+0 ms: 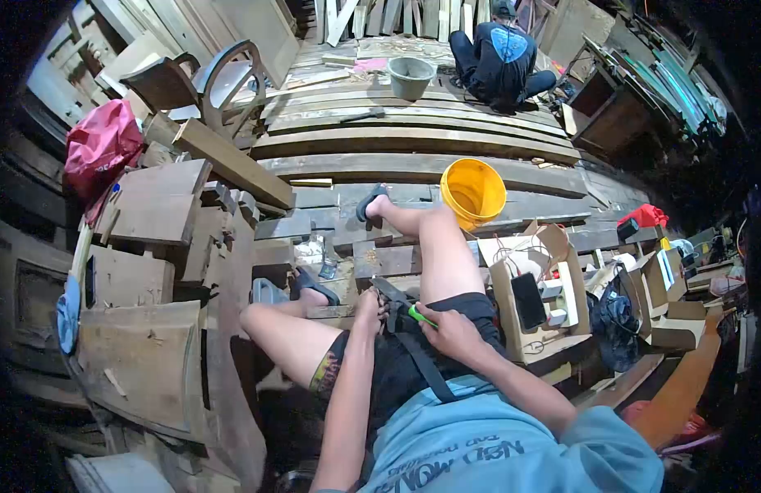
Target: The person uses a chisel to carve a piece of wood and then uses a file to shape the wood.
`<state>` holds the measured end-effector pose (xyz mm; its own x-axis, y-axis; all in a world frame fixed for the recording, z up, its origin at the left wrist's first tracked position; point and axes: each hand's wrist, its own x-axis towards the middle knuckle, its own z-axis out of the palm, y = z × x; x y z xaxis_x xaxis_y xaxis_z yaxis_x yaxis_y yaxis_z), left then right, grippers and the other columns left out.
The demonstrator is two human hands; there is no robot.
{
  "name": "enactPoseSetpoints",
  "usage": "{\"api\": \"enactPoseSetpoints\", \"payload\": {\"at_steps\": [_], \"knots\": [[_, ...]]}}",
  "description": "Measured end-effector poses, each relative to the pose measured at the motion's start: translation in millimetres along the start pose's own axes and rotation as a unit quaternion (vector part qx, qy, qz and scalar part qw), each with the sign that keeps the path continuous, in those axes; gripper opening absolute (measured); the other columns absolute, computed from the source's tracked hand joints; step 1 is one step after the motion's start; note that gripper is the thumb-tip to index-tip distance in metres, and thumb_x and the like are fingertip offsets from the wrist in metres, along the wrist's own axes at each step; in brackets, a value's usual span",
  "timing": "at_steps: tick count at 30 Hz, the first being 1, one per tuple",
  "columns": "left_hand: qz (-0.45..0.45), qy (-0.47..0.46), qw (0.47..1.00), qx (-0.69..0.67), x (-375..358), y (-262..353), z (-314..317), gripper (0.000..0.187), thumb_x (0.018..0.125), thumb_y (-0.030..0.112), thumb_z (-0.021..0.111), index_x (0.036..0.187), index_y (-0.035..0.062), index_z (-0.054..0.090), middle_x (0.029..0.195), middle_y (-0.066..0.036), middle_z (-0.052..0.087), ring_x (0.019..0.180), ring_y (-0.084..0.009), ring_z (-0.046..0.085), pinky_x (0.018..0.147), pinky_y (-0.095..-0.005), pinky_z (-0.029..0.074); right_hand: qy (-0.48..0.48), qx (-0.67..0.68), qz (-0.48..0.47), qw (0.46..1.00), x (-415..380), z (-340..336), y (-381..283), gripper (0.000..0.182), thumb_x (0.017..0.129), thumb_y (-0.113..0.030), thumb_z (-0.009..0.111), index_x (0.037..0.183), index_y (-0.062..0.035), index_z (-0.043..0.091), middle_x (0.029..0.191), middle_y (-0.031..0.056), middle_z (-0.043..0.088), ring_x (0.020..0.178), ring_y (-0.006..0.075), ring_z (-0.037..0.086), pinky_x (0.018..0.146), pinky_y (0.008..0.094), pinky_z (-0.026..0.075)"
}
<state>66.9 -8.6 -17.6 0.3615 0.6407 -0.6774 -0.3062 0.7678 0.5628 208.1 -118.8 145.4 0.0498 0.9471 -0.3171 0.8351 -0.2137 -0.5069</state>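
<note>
My right hand [452, 333] is closed around the bright green handle [421, 316] of a tool over my lap. A flat, dark grey, blade-like piece [390, 290] lies in line with that handle and points away to the upper left. Close beside it, my left hand [370, 311] has its fingers curled in; I cannot tell what they grip. Between the two hands there is a dark shape, and from it a black strap [429, 371] runs down across my shorts toward my shirt.
A yellow bucket [472, 194] stands beyond my knee. To my right, a cardboard box [512, 329] carries a phone [528, 301] and a white power strip [567, 296]. Wooden boards [142, 345] are stacked on my left. Farther off, a person [505, 62] sits near a grey bucket [411, 78].
</note>
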Motion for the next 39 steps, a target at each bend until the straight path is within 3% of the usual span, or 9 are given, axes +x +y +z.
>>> {"api": "enactPoseSetpoints", "payload": {"at_steps": [3,5,11,14,19,21,25,27,39], "knots": [[-0.006,0.044,0.998,0.033,-2,7,4,0.023,0.091,0.028,0.035,0.074,0.0163,0.045,0.054,0.004,0.038,0.04,-0.0075,0.035,0.034,-0.0227,0.028,-0.008,0.016,-0.001,1.0,-7,-8,-5,0.038,0.084,-0.025,0.049,0.121,-0.0172,0.051,0.071,0.0243,0.059,0.068,0.0406,0.059,0.066,0.0492,0.047],[-0.02,0.055,0.998,0.027,-4,7,8,0.033,0.094,0.032,0.028,0.066,0.0173,0.039,0.051,0.005,0.034,0.035,-0.0083,0.025,0.034,-0.023,0.023,-0.004,0.012,0.0,1.0,-3,0,-5,0.036,0.084,-0.024,0.049,0.119,-0.0161,0.053,0.071,0.0244,0.059,0.068,0.0401,0.059,0.065,0.0497,0.047],[-0.027,0.022,0.999,0.0,-7,10,7,0.032,0.093,0.036,0.032,0.07,0.0157,0.042,0.053,0.003,0.036,0.041,-0.0102,0.033,0.035,-0.0238,0.028,0.005,0.004,-0.027,1.0,-5,1,-4,0.037,0.084,-0.022,0.049,0.119,-0.0102,0.05,0.067,0.026,0.057,0.065,0.0392,0.058,0.06,0.0487,0.047],[0.018,0.07,0.997,0.013,-9,3,13,0.027,0.091,0.031,0.036,0.071,0.0159,0.046,0.052,0.005,0.037,0.039,-0.0071,0.031,0.035,-0.0228,0.025,0.038,-0.017,-0.036,0.999,0,7,-5,0.037,0.084,-0.022,0.048,0.119,-0.0107,0.051,0.068,0.0248,0.058,0.065,0.0408,0.058,0.063,0.0492,0.046],[-0.004,0.032,0.999,0.017,-11,10,11,0.028,0.091,0.03,0.034,0.068,0.0167,0.042,0.051,0.005,0.036,0.037,-0.0074,0.028,0.034,-0.0227,0.023,0.003,0.004,-0.015,1.0,-3,-1,-8,0.038,0.084,-0.023,0.05,0.12,-0.0115,0.051,0.07,0.0261,0.058,0.068,0.0419,0.057,0.066,0.049,0.046],[-0.033,0.023,0.999,-0.01,-7,7,7,0.035,0.093,0.037,0.031,0.069,0.016,0.044,0.053,0.004,0.037,0.042,-0.0097,0.036,0.039,-0.0251,0.033,0.005,-0.006,0.006,1.0,3,-3,-15,0.038,0.084,-0.023,0.05,0.12,-0.0121,0.051,0.072,0.0267,0.058,0.071,0.0417,0.057,0.069,0.0481,0.046],[-0.031,-0.01,0.999,-0.032,-8,12,4,0.032,0.091,0.033,0.033,0.066,0.0149,0.041,0.051,0.004,0.034,0.041,-0.0094,0.031,0.038,-0.0238,0.027,0.007,0.002,-0.023,1.0,-7,-1,-4,0.039,0.084,-0.025,0.05,0.121,-0.0129,0.05,0.072,0.0268,0.058,0.07,0.042,0.057,0.067,0.049,0.046],[-0.052,0.032,0.995,-0.08,-11,13,11,0.028,0.09,0.028,0.034,0.065,0.0164,0.039,0.051,0.004,0.031,0.041,-0.0096,0.027,0.038,-0.0237,0.023,0.026,-0.004,-0.004,1.0,7,6,-7,0.037,0.084,-0.025,0.051,0.119,-0.014,0.052,0.072,0.0271,0.057,0.07,0.0418,0.057,0.065,0.0488,0.046],[-0.07,-0.003,0.986,-0.153,-3,15,-2,0.02,0.085,0.018,0.033,0.066,0.0188,0.039,0.048,0.006,0.03,0.037,-0.0081,0.024,0.035,-0.0235,0.021,0.004,-0.032,-0.023,0.999,-2,-3,-12,0.039,0.085,-0.024,0.048,0.122,-0.0117,0.049,0.068,0.0248,0.058,0.065,0.041,0.058,0.062,0.0496,0.047]]}}
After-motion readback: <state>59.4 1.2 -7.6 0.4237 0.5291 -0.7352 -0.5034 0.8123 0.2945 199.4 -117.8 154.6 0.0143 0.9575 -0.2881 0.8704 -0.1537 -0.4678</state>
